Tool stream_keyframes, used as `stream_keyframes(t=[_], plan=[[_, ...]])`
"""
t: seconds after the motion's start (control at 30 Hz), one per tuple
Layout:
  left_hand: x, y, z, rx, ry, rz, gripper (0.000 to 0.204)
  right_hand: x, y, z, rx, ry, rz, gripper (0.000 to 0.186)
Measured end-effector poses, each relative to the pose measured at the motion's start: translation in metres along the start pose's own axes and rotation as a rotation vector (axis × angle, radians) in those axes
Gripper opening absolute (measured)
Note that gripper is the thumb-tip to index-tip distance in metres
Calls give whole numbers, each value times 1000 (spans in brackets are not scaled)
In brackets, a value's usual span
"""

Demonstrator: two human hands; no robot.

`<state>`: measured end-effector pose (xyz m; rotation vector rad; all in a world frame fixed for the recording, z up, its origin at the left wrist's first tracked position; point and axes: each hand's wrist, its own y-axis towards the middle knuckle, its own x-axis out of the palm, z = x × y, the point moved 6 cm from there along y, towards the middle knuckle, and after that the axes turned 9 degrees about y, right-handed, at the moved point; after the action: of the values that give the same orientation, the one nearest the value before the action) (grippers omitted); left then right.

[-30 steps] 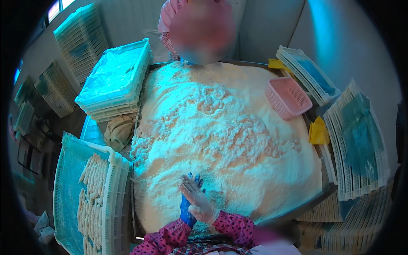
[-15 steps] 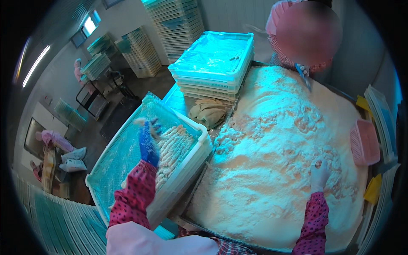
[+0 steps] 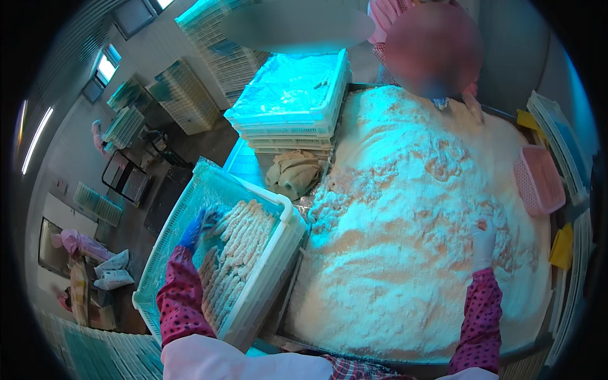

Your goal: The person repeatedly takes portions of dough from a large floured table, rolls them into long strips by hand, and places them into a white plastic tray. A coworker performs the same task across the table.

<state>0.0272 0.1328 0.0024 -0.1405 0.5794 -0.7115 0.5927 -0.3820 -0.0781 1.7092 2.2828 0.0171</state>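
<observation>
My left hand [image 3: 201, 227], in a blue glove dusted with powder, reaches into a plastic-lined white tray [image 3: 292, 239]. Its fingers touch or hover at the upper left end of rows of powder-coated strips [image 3: 244, 244]; whether they hold one cannot be made out. On the right, my right hand [image 3: 483, 246], in a whitish glove, rests in a wide heap of white powder like flour [image 3: 380, 253]. Its fingers are curled around a small pinkish bit too coated to name. Lumpy coated pieces [image 3: 443, 161] lie partly buried farther back in the heap.
Stacked trays [image 3: 288, 101] and a crumpled tan cloth [image 3: 292, 174] stand beyond my tray. A pink basket [image 3: 538, 180] sits at the table's right edge. Across the heap, a co-worker's hand [image 3: 472, 104] reaches into the powder. Another tray stack [image 3: 95, 348] fills the lower left.
My left hand has come down and left within the tray, uncovering more of the strips. My right hand stays in the powder. The view has shifted slightly, and the co-worker leans farther over the heap.
</observation>
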Motion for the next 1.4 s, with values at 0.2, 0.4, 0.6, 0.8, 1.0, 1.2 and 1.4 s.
stream_keyframes(t=[0.2,0.4,0.6,0.8,1.0,1.2,1.4], plan=[[-16,-54,-39,217,354,272,43,37,-79,-103,-210,-39,-143,11],[212,-144,116,619,626,-44,70,26,-169,-76,-85,-450,-772,43],[395,-124,57,804,656,-246,63,64,-221,-101,-263,-799,-734,81],[491,-120,50,326,-344,-435,42,76,-222,-59,235,184,-195,60],[371,-99,54,154,-579,-146,43,68,-202,-120,-210,124,-200,40],[306,-100,52,503,65,10,62,73,-198,-118,-423,-645,-791,42],[404,-101,54,860,733,-206,60,112,-218,-102,-653,-711,-575,36]])
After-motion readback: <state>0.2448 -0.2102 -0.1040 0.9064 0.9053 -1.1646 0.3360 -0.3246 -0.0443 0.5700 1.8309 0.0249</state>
